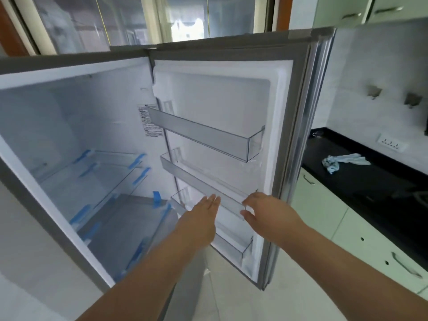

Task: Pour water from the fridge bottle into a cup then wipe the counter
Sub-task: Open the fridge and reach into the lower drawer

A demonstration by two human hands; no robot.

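Observation:
The fridge [97, 126] stands open, its door [287, 126] swung out to the right. No bottle shows on its glass shelves or in its door shelves. My left hand [203, 212] reaches flat, fingers straight and together, toward the middle door shelf [199, 179], holding nothing. My right hand [261, 212] is at that shelf's right end, thumb and fingers apart around the corner. On the black counter [370, 181] at the right lies a crumpled light-blue cloth [342, 162]. A small clear cup [319, 134] stands at the counter's far end.
The door carries an upper shelf [208, 133] and a lower shelf [234, 249], both without contents. Blue tape strips [136, 161] hold the inner glass shelves. Pale green drawers [361, 237] sit under the counter. A wall socket [391, 144] is above it.

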